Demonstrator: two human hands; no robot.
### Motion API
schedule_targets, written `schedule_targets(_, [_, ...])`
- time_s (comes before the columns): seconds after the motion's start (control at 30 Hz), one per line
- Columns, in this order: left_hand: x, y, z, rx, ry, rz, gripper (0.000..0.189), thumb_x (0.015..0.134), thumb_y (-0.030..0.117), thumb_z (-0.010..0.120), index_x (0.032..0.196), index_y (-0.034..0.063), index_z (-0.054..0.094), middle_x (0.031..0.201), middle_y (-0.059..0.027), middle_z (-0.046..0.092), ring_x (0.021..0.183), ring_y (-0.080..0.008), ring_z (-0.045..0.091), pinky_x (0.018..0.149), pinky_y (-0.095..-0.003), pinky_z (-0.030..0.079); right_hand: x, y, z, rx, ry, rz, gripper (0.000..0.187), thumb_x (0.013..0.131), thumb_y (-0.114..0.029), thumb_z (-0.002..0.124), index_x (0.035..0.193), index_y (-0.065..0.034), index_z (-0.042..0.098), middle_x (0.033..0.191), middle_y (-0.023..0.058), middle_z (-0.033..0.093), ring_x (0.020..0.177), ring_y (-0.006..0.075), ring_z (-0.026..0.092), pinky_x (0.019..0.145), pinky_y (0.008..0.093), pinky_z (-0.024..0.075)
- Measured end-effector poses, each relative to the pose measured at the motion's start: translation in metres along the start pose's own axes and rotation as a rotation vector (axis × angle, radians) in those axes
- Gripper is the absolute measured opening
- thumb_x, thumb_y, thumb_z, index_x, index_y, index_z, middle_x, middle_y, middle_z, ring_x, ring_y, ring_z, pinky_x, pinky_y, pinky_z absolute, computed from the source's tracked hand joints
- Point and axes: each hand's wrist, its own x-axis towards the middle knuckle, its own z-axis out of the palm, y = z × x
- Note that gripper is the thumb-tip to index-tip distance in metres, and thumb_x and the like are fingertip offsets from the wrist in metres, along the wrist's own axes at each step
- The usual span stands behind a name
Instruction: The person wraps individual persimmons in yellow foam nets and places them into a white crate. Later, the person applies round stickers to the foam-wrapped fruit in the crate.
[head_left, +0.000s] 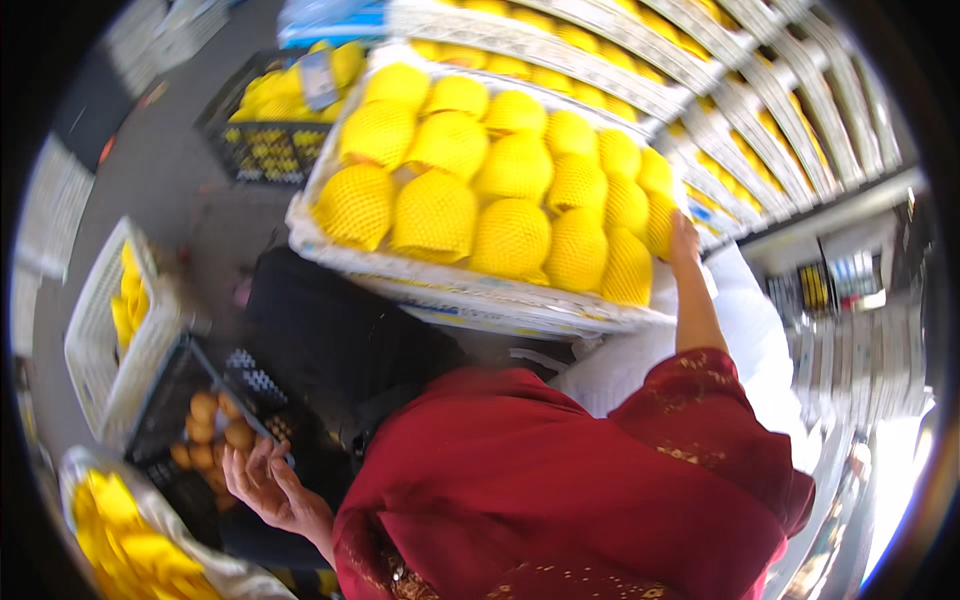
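My left hand (270, 484) is at the lower left with its fingers apart, holding nothing. It is beside a black plastic crate (191, 352) holding several round brownish-orange fruits (202, 420). A white crate (465, 281) lies before me, filled with rows of fruit in yellow foam net sleeves (514, 240). At its right end, my right hand (684, 238) is against the rim and a sleeved piece in the end column (660, 225). Its fingertips are partly hidden, so I cannot tell whether it grips the sleeved piece or the rim.
Stacked white crates (525, 37) with yellow-sleeved fruit rise behind. A black crate (262, 150) of yellow-sleeved fruit stands at the upper left. On the left are a white basket (94, 375) and, lower, a bag of loose yellow foam sleeves (135, 540).
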Motion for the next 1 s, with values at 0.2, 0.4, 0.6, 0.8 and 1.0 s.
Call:
schedule_targets(0.2, [-0.053, -0.003, -0.070, 0.412, 0.694, 0.007, 0.035, 0.089, -0.009, 0.057, 0.124, -0.0011, 0.055, 0.127, -0.0147, 0.049, 0.106, -0.0219, 0.060, 0.089, -0.0338, 0.052, 0.036, -0.042, -0.056, -1.148, -0.227, -0.371, 0.054, 0.098, -0.045, 0.046, 0.142, -0.0135, 0.048, 0.146, 0.0149, 0.045, 0.119, 0.0376, 0.056, 0.096, 0.0490, 0.0488])
schedule_targets(0.4, [-0.173, -0.060, -0.173, 0.248, 1.135, -0.607, 0.025, 0.090, 0.001, 0.056, 0.114, 0.0044, 0.059, 0.097, -0.0024, 0.060, 0.081, -0.0106, 0.058, 0.074, -0.0239, 0.048, -0.098, -0.374, -0.070, 0.162, -0.005, -0.985, 0.048, 0.098, -0.039, 0.057, 0.130, -0.0040, 0.060, 0.132, 0.0147, 0.060, 0.120, 0.0283, 0.058, 0.099, 0.0369, 0.0479])
schedule_targets(0.6, [-0.280, -0.168, -0.230, 0.260, 1.122, -1.372, 0.026, 0.087, 0.012, 0.065, 0.111, 0.0016, 0.062, 0.096, -0.0083, 0.069, 0.081, -0.0192, 0.067, 0.070, -0.0324, 0.055, -0.441, -0.576, -0.002, 0.476, -0.968, -1.536, 0.024, 0.097, -0.010, 0.059, 0.119, -0.0046, 0.065, 0.122, 0.0140, 0.063, 0.112, 0.0245, 0.063, 0.097, 0.0313, 0.0480])
schedule_targets(0.8, [-0.287, -0.272, -0.284, 0.368, 1.487, -0.927, 0.030, 0.088, 0.015, 0.071, 0.111, 0.0006, 0.059, 0.100, -0.0128, 0.065, 0.075, -0.0211, 0.065, 0.060, -0.0327, 0.056, -0.627, -0.624, 0.062, 0.242, -1.353, -1.983, 0.022, 0.090, -0.005, 0.063, 0.113, -0.0023, 0.065, 0.098, 0.0101, 0.066, 0.088, 0.0180, 0.065, 0.081, 0.0306, 0.0506])
schedule_targets(1.0, [-0.294, -0.348, -0.375, 0.831, 1.546, -1.300, 0.069, 0.073, 0.027, 0.087, 0.126, 0.0032, 0.049, 0.117, -0.0173, 0.054, 0.083, -0.0284, 0.062, 0.053, -0.0405, 0.054, -0.749, -0.648, 0.214, 0.113, -1.547, -2.091, 0.028, 0.089, -0.017, 0.064, 0.113, -0.0017, 0.061, 0.100, 0.0164, 0.064, 0.094, 0.0356, 0.064, 0.083, 0.0419, 0.0507])
